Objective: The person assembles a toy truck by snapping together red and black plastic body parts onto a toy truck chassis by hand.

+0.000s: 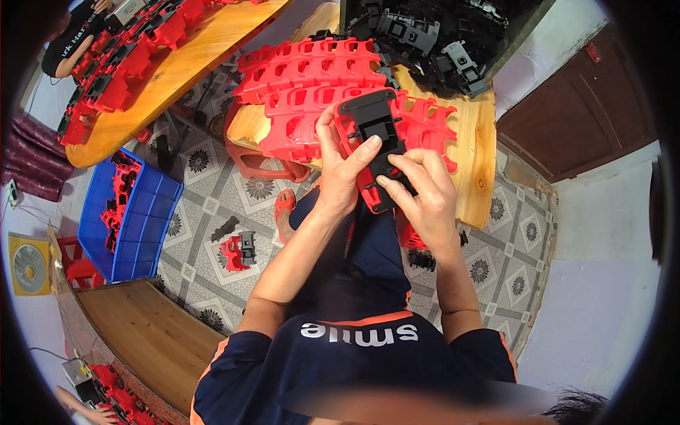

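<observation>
A long plastic housing (pixel 366 112), black with a red shell, is held up tilted in front of my chest. My left hand (pixel 340 173) grips it along its left side, the thumb lying across the black face. On its lower right part, my right hand (pixel 427 195) has thumb and fingers closed at the black insert; whether a separate small piece is between them is hidden. Just beyond, rows of red plastic shells (pixel 304 106) lie side by side on a wooden table (pixel 482 170).
A dark bin of black plastic parts (pixel 418 32) stands at the table's far end. To the left are a blue crate (pixel 145 219) with red parts and another wooden table (pixel 184 71) with red assemblies. One red-and-black part (pixel 237 251) lies on the tiled floor. Other people's hands show at the left.
</observation>
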Motion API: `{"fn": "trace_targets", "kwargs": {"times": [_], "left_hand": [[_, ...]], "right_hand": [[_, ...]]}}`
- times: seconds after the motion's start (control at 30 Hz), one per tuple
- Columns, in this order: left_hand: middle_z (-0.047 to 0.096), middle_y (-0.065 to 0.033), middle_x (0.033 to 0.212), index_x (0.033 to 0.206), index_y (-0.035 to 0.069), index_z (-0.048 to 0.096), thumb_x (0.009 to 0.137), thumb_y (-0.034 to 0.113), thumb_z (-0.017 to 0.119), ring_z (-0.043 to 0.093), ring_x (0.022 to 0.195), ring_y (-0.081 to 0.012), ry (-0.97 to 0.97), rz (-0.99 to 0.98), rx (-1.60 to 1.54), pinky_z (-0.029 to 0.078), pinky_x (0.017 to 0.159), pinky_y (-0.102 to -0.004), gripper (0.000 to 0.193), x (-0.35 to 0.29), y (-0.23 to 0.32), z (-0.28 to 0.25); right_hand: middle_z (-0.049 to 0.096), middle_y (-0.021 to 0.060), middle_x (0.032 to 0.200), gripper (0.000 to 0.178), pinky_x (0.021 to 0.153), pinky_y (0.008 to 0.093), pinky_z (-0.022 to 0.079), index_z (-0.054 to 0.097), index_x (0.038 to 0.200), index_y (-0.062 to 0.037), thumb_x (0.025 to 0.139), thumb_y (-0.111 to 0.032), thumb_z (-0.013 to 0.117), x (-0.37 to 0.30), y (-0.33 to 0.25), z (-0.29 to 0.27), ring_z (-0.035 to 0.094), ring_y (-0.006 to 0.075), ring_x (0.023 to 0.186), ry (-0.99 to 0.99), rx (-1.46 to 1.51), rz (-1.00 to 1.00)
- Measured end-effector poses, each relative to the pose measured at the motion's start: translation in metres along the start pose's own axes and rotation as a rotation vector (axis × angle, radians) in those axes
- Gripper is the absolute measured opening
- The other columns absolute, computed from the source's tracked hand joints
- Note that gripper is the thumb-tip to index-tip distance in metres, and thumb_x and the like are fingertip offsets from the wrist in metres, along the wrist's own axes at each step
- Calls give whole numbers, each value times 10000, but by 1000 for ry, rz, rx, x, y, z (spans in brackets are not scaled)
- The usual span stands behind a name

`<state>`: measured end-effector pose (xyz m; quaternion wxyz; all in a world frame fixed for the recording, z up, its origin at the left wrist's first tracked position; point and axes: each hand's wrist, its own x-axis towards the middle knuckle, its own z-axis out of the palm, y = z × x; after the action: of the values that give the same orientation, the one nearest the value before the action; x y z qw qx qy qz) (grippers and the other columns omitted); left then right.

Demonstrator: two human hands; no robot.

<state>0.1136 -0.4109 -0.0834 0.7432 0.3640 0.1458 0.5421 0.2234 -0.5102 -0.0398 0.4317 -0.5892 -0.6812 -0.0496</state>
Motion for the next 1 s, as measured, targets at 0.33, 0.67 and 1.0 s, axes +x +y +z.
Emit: {"fn": "trace_targets", "kwargs": {"times": [0.33,0.67,1.0], "left_hand": [[487,-100,1295,1413,90,273,898,80,601,496,1183,-190,135,178,-116,439,1002,-355,610,7,15,5],[202,-196,1559,1545,159,156,941,488,569,231,1424,-349,516,781,824,224,1139,-451,802,114,122,-54],[424,-43,1465,1267,238,527,843,303,695,386,1318,-325,436,1007,2049,350,968,-551,460,266,165,-117]], "right_hand": [[459,221,1420,742,1106,402,342,354,1461,34,880,-235,729,22,32,16,427,321,1347,-9,371,131],[622,109,1096,525,808,270,518,462,1264,58,877,-184,721,223,21,135,629,133,934,-35,1152,371],[663,81,1103,411,837,284,496,609,1246,-8,956,-299,622,271,87,101,614,148,994,-65,872,510]]}}
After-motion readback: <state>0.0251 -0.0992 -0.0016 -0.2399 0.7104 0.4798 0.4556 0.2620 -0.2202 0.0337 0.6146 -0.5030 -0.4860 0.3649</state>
